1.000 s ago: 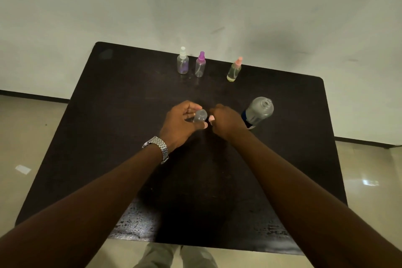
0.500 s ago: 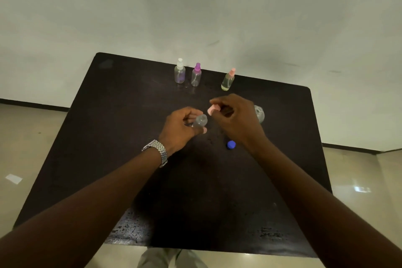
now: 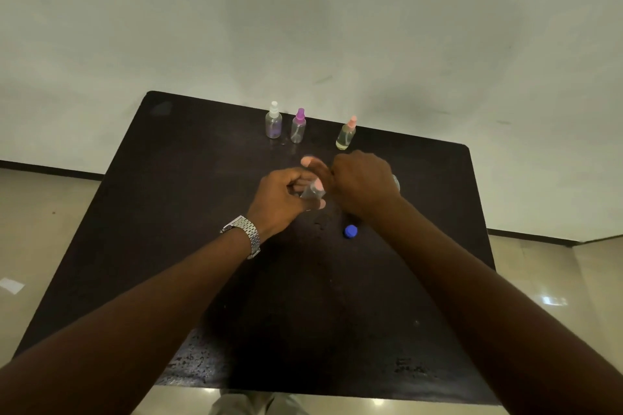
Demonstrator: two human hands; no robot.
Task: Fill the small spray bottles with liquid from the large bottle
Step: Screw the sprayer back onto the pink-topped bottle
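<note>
Small clear spray bottle (image 3: 312,191), plastic, rounded, is pinched in the left hand (image 3: 281,200) near table centre, tilted; its liquid level cannot be told; a pink spray cap (image 3: 307,161), blurred, is held at the fingertips of the right hand (image 3: 362,184), just above and beside the bottle mouth; whether cap and bottle touch cannot be told. Left hand is curled around the bottle, thumb low, knuckles up; right hand is closed on the cap, back of hand toward the camera, wrist bent; the two hands are set close together, almost touching. Large bottle (image 3: 395,183) is mostly hidden behind the right hand, only a clear rounded edge being seen; a blue round cap (image 3: 351,231) is lying on the table just below the right wrist, apart from it. Three more spray bottles are stood upright along the far edge: one with a white cap (image 3: 273,121), one with a purple cap (image 3: 298,126) just beside it, one with a pink cap (image 3: 346,134) further right, yellowish liquid seen in it. Table (image 3: 188,212) is dark, matte, rounded at corners, worn at the near edge. Metal link watch (image 3: 245,232) is worn on the left wrist; both forearms are bare, stretched forward.
</note>
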